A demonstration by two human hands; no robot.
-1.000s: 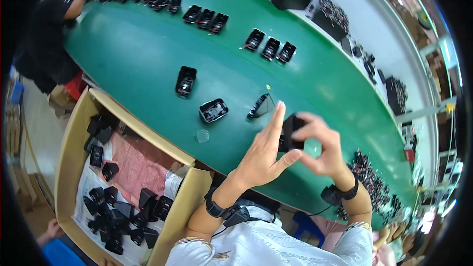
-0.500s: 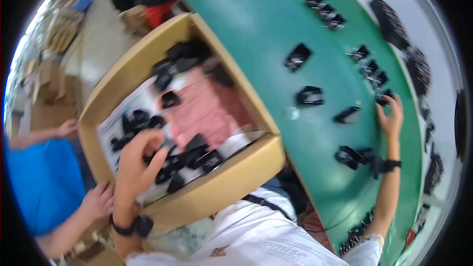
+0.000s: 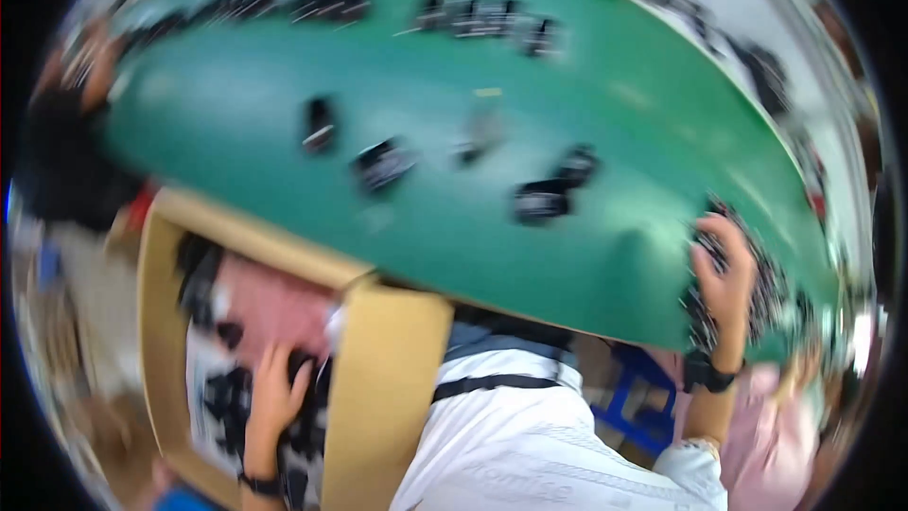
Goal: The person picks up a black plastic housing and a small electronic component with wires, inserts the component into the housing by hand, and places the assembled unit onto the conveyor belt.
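My left hand (image 3: 272, 393) reaches into the cardboard box (image 3: 392, 388), its fingers extended and thumb apart. It is over black plastic parts (image 3: 227, 397) lying in the box, and a dark part shows beside the thumb. At the table's right end, my right hand (image 3: 726, 270) hovers at a pile of small black parts (image 3: 757, 284), with fingers curved and thumb apart. No held piece shows in it, though motion blurs the view. On the green table (image 3: 454, 255), two black blocks (image 3: 544, 201) touch one another near the middle.
Rows of black pieces (image 3: 331, 2) line the table's far side. Single pieces (image 3: 383, 166) lie nearer. A person in dark clothing (image 3: 71, 161) is at the far left, another in pink (image 3: 771, 426) at the right. A blue stool (image 3: 638, 402) stands below the table edge.
The view has turned rightward. My right hand has left the row of black pieces and moved to the pile at the table's right end. My left hand stays in the box, its fingers now straighter.
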